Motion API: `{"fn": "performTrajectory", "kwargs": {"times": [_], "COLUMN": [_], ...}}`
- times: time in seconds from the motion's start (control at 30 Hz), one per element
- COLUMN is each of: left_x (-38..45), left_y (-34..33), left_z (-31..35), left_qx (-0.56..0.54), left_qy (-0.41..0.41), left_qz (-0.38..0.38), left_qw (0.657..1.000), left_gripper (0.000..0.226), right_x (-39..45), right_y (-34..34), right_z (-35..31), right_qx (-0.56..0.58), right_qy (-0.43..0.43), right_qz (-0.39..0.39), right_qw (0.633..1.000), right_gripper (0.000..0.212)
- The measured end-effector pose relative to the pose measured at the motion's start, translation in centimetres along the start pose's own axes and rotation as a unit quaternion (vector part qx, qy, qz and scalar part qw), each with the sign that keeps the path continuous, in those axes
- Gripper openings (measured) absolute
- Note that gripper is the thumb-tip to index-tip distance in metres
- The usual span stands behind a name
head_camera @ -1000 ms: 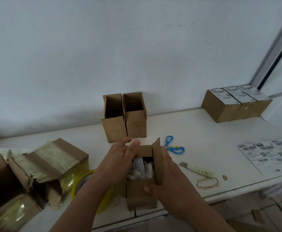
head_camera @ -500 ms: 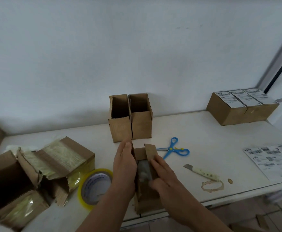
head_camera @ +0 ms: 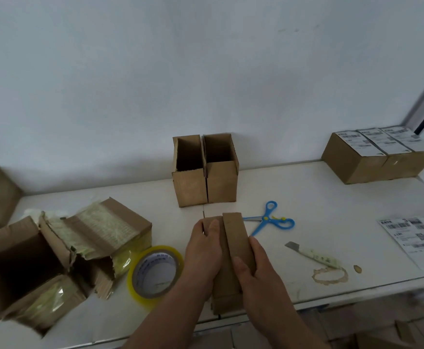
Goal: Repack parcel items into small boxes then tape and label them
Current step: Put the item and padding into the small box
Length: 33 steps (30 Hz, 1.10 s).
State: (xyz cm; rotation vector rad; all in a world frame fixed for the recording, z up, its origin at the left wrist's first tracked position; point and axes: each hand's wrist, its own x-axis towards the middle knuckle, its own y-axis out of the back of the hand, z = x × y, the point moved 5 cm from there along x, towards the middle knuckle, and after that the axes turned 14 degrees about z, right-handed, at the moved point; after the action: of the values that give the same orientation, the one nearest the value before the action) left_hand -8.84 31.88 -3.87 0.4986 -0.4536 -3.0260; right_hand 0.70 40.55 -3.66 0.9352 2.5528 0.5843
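A small cardboard box stands at the lower centre of the frame, near the front edge of the white table, its two top flaps folded down and meeting along the middle. The left hand lies flat on the left flap, fingers straight. The right hand cups the box's right side, thumb pressing the right flap. Just left of it lies a roll of yellow tape. Behind stand two open boxes; blue scissors and a box cutter lie to the right. Torn parcels fill the lower left, labelled boxes the upper right, a label sheet the right edge.
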Motion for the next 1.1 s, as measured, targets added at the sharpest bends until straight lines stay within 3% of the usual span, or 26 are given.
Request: {"fn": "performTrajectory", "kwargs": {"times": [0.27, 0.47, 0.77, 0.87, 0.97, 1.1], "left_x": [0.6, 0.9, 0.2, 0.1, 0.7, 1.2], "left_y": [-0.1, -0.4, 0.7, 3.2, 6.6, 9.2], "left_z": [0.0, -0.3, 0.5, 1.3, 1.1, -2.2], "left_qx": [0.044, 0.058, 0.034, 0.066, 0.204, 0.423], "left_qy": [-0.056, -0.053, -0.009, -0.065, -0.151, -0.199], "left_qz": [0.034, 0.052, -0.017, -0.007, -0.002, -0.07], "left_qw": [0.997, 0.996, 0.999, 0.996, 0.967, 0.881], "left_gripper": [0.036, 0.035, 0.051, 0.045, 0.037, 0.032], "right_x": [0.2, 0.5, 0.6, 0.2, -0.1, 0.0], "right_y": [0.3, 0.1, 0.9, 1.0, 1.2, 1.5], "right_z": [0.2, 0.8, -0.5, -1.2, -1.7, -2.7], "right_qx": [0.02, 0.004, -0.006, -0.008, -0.028, -0.043], "right_qy": [0.009, 0.023, 0.057, 0.087, 0.104, 0.137], "right_qz": [-0.001, 0.013, 0.019, 0.012, 0.014, 0.025], "right_qw": [1.0, 1.0, 0.998, 0.996, 0.994, 0.989], "right_gripper": [0.06, 0.061, 0.058, 0.052, 0.05, 0.043]}}
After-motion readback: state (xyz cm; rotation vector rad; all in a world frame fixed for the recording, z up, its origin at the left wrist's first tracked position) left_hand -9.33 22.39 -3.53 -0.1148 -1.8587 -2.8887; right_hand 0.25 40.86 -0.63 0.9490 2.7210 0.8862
